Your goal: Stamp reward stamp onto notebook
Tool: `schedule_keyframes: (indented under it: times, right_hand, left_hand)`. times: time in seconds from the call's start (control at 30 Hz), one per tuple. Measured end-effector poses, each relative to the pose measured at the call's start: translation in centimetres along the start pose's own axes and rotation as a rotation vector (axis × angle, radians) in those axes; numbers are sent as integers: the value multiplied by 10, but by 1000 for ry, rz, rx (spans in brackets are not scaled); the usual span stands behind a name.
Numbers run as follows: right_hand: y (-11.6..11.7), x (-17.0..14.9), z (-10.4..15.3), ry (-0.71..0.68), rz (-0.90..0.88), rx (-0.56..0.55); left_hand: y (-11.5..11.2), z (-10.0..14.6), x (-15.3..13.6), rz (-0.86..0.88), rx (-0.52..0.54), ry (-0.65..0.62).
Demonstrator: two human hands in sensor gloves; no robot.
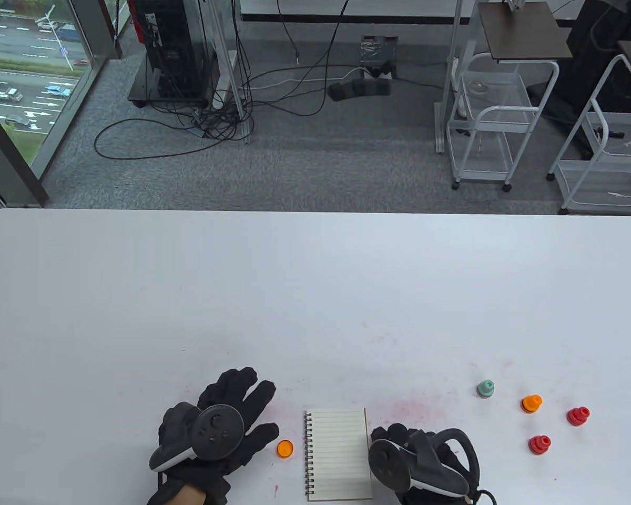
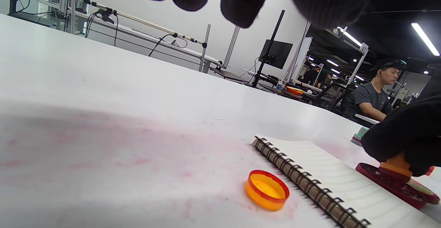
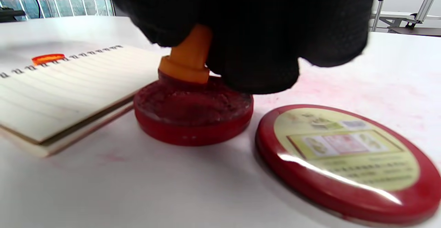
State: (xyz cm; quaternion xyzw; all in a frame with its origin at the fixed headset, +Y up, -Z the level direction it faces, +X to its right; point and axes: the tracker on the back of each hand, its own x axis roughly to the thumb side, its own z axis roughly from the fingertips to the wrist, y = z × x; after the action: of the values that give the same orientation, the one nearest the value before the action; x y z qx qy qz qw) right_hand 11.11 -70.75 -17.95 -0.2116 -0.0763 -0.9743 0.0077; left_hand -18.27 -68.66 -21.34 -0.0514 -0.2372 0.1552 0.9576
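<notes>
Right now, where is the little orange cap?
The orange cap lies open side up on the table, between the left hand and the notebook's spiral edge.

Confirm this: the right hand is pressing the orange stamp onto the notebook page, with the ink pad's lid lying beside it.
Not quite. The right hand presses the orange stamp into the red ink pad, not onto the notebook, whose lined page shows no stamp mark. The right wrist view shows this clearly. The ink pad's lid does lie beside the pad.
</notes>
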Motion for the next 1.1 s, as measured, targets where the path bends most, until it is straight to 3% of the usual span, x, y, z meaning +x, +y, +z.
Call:
schedule_keyframes:
  times: [0.47, 0.8, 1.1]
  right_hand:
    - [-35, -6, 7, -7, -88, -280]
    - [-52, 34, -38, -119, -11, -223]
    - [-40, 62, -76, -178, 55, -130]
  left_hand:
    - [6, 2, -4, 62, 95, -41]
    - [12, 6, -1, 44, 134, -59]
    - [14, 7, 0, 55, 143, -60]
